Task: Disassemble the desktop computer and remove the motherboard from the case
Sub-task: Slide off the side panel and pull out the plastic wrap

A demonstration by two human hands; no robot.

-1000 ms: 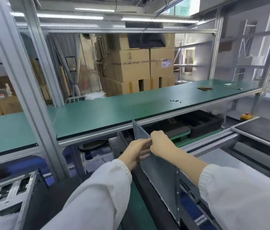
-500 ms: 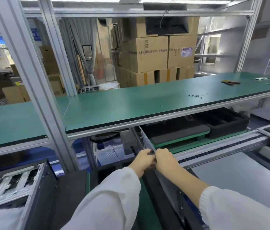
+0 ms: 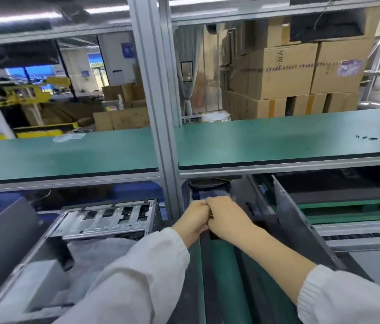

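A: The left hand (image 3: pixel 193 219) and right hand (image 3: pixel 227 218) meet knuckle to knuckle at the middle, both with fingers curled tight. Something small and brownish shows in the seam between them, but whether either hand grasps it cannot be told.

B: And the loose grey panel (image 3: pixel 301 226)?

A: A flat sheet of dull metal with a sharp upper corner, standing on edge and tilted, just right of the right hand. It does not appear to touch either hand.

B: Where is the computer case (image 3: pixel 107 218)?

A: Lower left, well apart from the panel. Its bare steel frame is stamped with rectangular cut-outs, and the black outer side looks smooth. Crinkled translucent wrapping (image 3: pixel 95 253) lies inside it.

B: The surroundings?

A: A matte green mat covers the bench (image 3: pixel 266 141), edged in aluminium. A ribbed aluminium post (image 3: pixel 158 108) rises through it. A few tiny black screws (image 3: pixel 370 138) lie far right. Brown cardboard boxes (image 3: pixel 301 69) are stacked behind. White knit-cuffed sleeves (image 3: pixel 137 277) cover both arms.
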